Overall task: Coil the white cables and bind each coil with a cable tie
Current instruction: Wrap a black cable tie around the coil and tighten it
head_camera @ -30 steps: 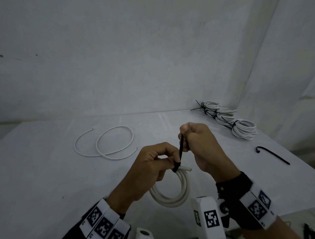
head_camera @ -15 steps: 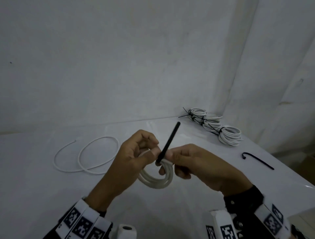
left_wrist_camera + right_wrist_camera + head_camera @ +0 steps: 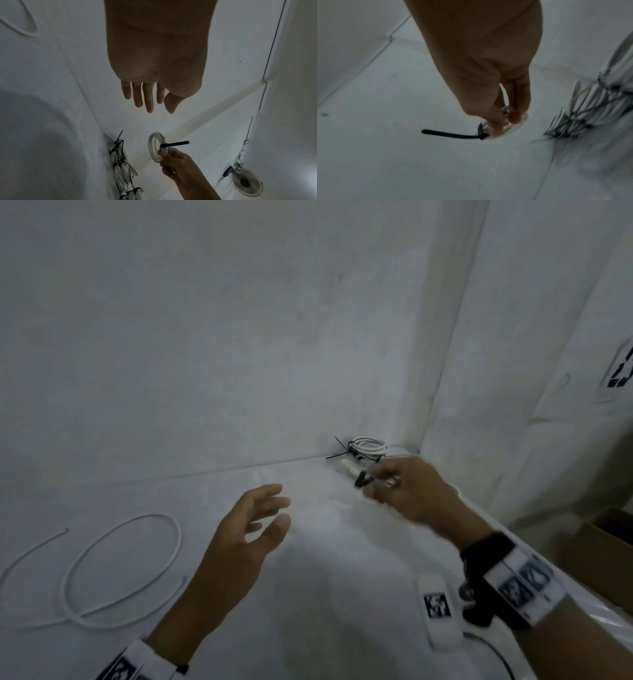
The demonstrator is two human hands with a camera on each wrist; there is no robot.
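My right hand [image 3: 383, 481] [image 3: 164, 151] [image 3: 503, 125] pinches a small white cable coil [image 3: 156, 147] [image 3: 513, 127] bound with a black cable tie [image 3: 174, 143] [image 3: 452, 134] whose tail sticks out sideways. It holds the coil above the table's far right, close to the pile of bound coils [image 3: 368, 448] [image 3: 121, 167] [image 3: 590, 102]. My left hand [image 3: 263, 515] [image 3: 148, 100] hovers empty over the table's middle, fingers spread and relaxed. A loose white cable [image 3: 113, 570] lies in open loops at the left.
The white table [image 3: 325, 594] meets white walls at the back and right. A brown cardboard box [image 3: 603, 553] stands past the table's right edge. A white marker-tagged device [image 3: 436, 614] with a dark cord lies near my right wrist.
My left hand has let go of the coil and drawn back open. My right hand has carried the tied coil away to the far right, toward the pile of bound coils.
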